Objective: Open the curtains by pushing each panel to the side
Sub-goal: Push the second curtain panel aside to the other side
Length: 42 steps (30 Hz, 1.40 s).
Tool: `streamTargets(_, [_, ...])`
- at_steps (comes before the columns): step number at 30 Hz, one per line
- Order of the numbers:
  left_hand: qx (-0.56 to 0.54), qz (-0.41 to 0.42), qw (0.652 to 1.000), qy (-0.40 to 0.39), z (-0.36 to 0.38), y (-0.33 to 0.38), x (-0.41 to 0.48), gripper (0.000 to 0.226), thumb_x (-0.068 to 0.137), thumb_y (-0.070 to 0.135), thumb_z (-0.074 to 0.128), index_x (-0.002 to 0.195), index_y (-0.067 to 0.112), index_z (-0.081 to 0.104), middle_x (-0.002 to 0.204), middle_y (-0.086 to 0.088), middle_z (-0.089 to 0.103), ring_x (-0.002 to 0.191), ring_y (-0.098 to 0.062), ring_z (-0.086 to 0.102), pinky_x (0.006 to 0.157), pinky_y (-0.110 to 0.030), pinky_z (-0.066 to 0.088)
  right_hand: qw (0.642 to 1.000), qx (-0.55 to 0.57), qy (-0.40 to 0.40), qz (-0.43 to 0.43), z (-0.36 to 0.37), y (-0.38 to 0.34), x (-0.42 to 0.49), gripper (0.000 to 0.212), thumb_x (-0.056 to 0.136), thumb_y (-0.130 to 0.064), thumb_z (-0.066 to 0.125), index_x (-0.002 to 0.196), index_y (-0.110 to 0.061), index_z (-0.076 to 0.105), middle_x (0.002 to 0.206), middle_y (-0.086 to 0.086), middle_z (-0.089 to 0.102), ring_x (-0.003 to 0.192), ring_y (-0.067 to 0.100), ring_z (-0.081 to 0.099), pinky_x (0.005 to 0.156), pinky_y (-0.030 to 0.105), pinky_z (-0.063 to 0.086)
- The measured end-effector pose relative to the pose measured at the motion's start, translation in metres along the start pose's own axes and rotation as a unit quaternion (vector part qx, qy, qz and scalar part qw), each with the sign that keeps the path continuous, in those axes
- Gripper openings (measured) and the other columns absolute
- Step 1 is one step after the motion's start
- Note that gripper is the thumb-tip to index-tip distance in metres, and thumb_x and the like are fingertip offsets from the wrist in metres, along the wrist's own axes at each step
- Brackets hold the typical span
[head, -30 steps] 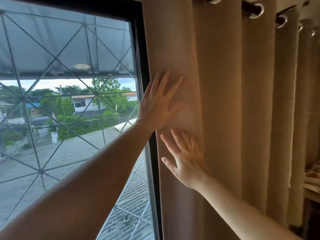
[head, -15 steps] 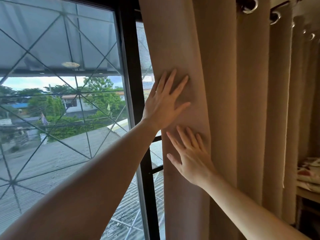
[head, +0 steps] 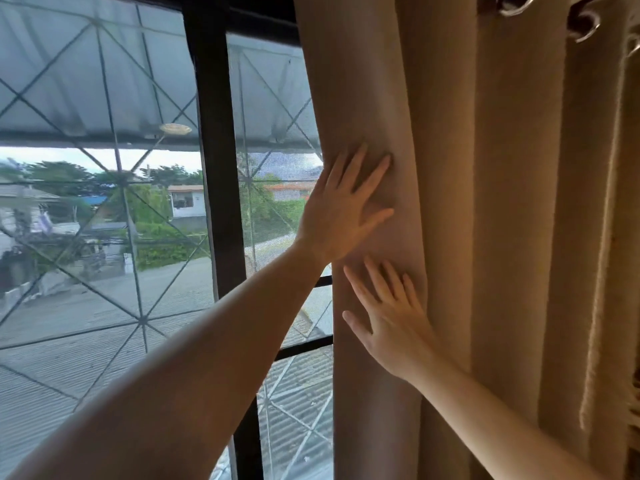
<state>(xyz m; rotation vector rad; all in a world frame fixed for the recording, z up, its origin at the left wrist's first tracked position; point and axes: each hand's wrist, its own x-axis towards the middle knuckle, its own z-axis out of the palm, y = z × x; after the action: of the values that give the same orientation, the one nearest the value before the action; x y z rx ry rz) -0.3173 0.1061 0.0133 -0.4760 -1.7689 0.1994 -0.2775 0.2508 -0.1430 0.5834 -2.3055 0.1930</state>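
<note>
A beige curtain panel (head: 450,168) hangs in deep folds from metal rings (head: 512,5) on a dark rod and covers the right half of the view. My left hand (head: 341,209) lies flat on the curtain's leading fold, fingers spread, palm against the fabric. Just below it my right hand (head: 391,320) is also pressed flat on that same fold with fingers apart. Neither hand grips the cloth. The curtain's left edge stands to the right of the dark window post (head: 218,168).
A window (head: 104,202) with a dark frame and diagonal metal grille fills the left side, showing rooftops and trees outside. A narrow second pane (head: 273,133) is uncovered between the post and the curtain. More curtain folds (head: 606,237) bunch at the far right.
The curtain's edge has slid to the right under both palms, uncovering the window post and a strip of the second pane. Both hands moved right with it, still flat on the fabric.
</note>
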Motion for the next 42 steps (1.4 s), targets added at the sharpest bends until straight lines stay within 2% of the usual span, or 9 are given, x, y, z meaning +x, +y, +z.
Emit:
streamTargets(4, [-0.001, -0.007, 1.0, -0.003, 0.02, 0.021, 0.014, 0.08, 0.106, 0.07, 0.043, 0.173, 0.029, 0.027, 0.179, -0.013, 0.025, 0.164, -0.037, 0.027, 0.135, -0.047, 0.02, 1.0, 0.009, -0.005, -0.012, 0.001, 0.036, 0.002, 0.071, 0.105, -0.065, 0.022, 0.167, -0.037, 0.0, 0.177, 0.002, 0.005, 0.161, 0.03, 0.005, 0.129, 0.054, 0.008])
streamTargets(9, [0.0, -0.014, 1.0, -0.009, 0.04, 0.052, 0.027, 0.082, 0.105, 0.07, 0.044, 0.173, 0.027, 0.028, 0.178, -0.015, 0.028, 0.162, -0.039, 0.031, 0.133, -0.048, 0.027, 1.0, 0.014, -0.009, -0.021, 0.006, 0.077, 0.003, 0.071, 0.104, -0.065, 0.021, 0.167, -0.038, 0.0, 0.177, 0.001, 0.003, 0.161, 0.03, 0.003, 0.129, 0.053, 0.004])
streamTargets(16, [-0.024, -0.008, 1.0, -0.014, 0.07, 0.082, 0.049, 0.082, 0.105, 0.07, 0.046, 0.172, 0.027, 0.03, 0.178, -0.014, 0.028, 0.162, -0.037, 0.031, 0.131, -0.048, 0.03, 1.0, 0.024, -0.009, -0.009, 0.012, 0.124, 0.008, 0.071, 0.106, -0.066, 0.02, 0.164, -0.042, -0.011, 0.177, -0.003, -0.006, 0.162, 0.026, -0.006, 0.129, 0.05, -0.003])
streamTargets(23, [-0.062, 0.006, 0.998, -0.018, 0.118, 0.104, 0.079, 0.083, 0.105, 0.071, 0.045, 0.173, 0.029, 0.025, 0.18, -0.013, 0.023, 0.165, -0.036, 0.026, 0.13, -0.047, 0.027, 1.0, 0.005, 0.003, 0.02, 0.023, 0.17, 0.018, 0.072, 0.106, -0.065, 0.021, 0.167, -0.036, -0.003, 0.177, -0.001, 0.0, 0.162, 0.026, -0.002, 0.13, 0.053, 0.005])
streamTargets(28, [-0.098, 0.028, 0.995, -0.014, 0.154, 0.124, 0.101, 0.084, 0.105, 0.071, 0.047, 0.174, 0.03, 0.024, 0.18, -0.012, 0.02, 0.166, -0.035, 0.024, 0.127, -0.052, 0.039, 0.999, -0.023, 0.014, 0.043, 0.031, 0.211, 0.026, 0.072, 0.106, -0.064, 0.021, 0.168, -0.032, 0.002, 0.177, -0.001, 0.004, 0.161, 0.026, 0.002, 0.13, 0.052, 0.005])
streamTargets(32, [-0.093, 0.042, 0.995, 0.002, 0.174, 0.141, 0.114, 0.083, 0.104, 0.07, 0.046, 0.173, 0.027, 0.029, 0.179, -0.015, 0.025, 0.164, -0.037, 0.027, 0.131, -0.053, 0.033, 0.997, -0.041, 0.014, 0.065, 0.042, 0.24, 0.032, 0.074, 0.106, -0.066, 0.019, 0.168, -0.03, 0.004, 0.177, 0.0, 0.006, 0.161, 0.027, 0.003, 0.129, 0.056, 0.009])
streamTargets(38, [-0.098, 0.062, 0.993, 0.01, 0.197, 0.157, 0.129, 0.081, 0.104, 0.069, 0.051, 0.172, 0.028, 0.032, 0.178, -0.015, 0.027, 0.163, -0.037, 0.029, 0.13, -0.05, 0.034, 0.996, -0.048, 0.023, 0.078, 0.048, 0.275, 0.038, 0.074, 0.106, -0.064, 0.022, 0.168, -0.027, 0.01, 0.176, 0.003, 0.013, 0.16, 0.031, 0.011, 0.128, 0.059, 0.015])
streamTargets(42, [-0.101, 0.065, 0.993, 0.006, 0.209, 0.173, 0.142, 0.082, 0.102, 0.07, 0.046, 0.171, 0.028, 0.033, 0.178, -0.015, 0.028, 0.164, -0.037, 0.029, 0.128, -0.05, 0.037, 0.995, -0.049, 0.027, 0.077, 0.051, 0.3, 0.039, 0.074, 0.105, -0.064, 0.023, 0.168, -0.026, 0.013, 0.175, 0.004, 0.017, 0.16, 0.032, 0.015, 0.127, 0.06, 0.017])
